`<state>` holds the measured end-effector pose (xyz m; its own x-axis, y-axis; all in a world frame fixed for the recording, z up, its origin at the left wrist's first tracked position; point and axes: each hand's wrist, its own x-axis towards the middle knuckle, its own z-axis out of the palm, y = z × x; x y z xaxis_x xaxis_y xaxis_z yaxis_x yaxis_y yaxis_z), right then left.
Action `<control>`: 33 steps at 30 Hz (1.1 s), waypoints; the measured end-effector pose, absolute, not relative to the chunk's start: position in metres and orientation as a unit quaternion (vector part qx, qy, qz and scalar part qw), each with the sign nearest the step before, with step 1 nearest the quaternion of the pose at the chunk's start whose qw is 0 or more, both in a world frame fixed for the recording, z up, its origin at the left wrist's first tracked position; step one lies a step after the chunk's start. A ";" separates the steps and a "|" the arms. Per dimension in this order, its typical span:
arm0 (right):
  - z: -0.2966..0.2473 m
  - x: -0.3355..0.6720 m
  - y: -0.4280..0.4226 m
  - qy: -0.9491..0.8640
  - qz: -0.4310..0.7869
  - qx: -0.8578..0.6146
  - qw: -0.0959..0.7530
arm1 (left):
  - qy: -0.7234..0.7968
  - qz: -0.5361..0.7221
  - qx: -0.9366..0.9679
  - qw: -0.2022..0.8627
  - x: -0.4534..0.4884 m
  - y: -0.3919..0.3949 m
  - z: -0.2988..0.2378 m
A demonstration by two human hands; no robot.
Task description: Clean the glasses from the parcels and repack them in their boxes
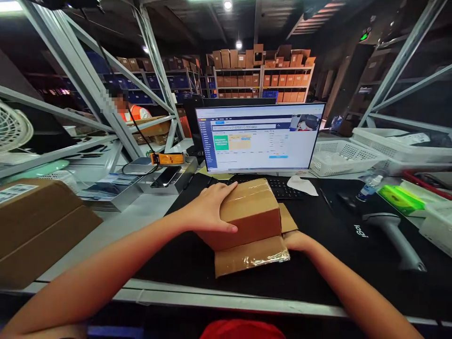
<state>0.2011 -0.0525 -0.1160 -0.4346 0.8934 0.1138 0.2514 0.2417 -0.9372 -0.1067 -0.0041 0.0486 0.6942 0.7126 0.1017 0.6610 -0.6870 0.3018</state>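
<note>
A brown cardboard box (252, 226) rests tilted on the black desk mat, its flaps open toward me and to the right. Shiny clear tape hangs along the edge of the near flap (247, 259). My left hand (208, 207) grips the box's left side, thumb on the front face and fingers over the top. At the right opening is my right hand (296, 241), its fingers hidden behind the flap and inside the box; what they touch does not show. Behind the box lies a black keyboard (278, 187).
A monitor (259, 141) stands behind the keyboard. To the right lie a barcode scanner (395, 235), a mouse (346, 201) and a small bottle (369, 187). A large carton (42, 230) sits at left, near a phone (166, 176). A person (136, 113) in an orange vest is beyond the frame.
</note>
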 end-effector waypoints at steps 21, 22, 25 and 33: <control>-0.116 0.197 -0.070 -0.516 0.519 -0.434 0.525 | 0.388 0.244 0.837 0.299 -0.063 0.004 0.044; -0.116 0.198 -0.070 -0.518 0.522 -0.434 0.520 | 0.385 0.248 0.831 0.317 -0.062 0.003 0.044; -0.116 0.206 -0.072 -0.535 0.528 -0.447 0.485 | 0.392 0.237 0.824 0.334 -0.061 0.004 0.051; -0.103 0.240 -0.064 -0.552 0.412 -0.619 0.377 | 0.425 0.164 0.864 0.215 -0.096 0.012 0.074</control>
<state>0.2398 -0.0643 -0.1029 0.0503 0.9943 -0.0940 0.3738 -0.1060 -0.9214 -0.0961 0.0118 0.0739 0.5849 0.8050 0.0993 0.6641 -0.5456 0.5112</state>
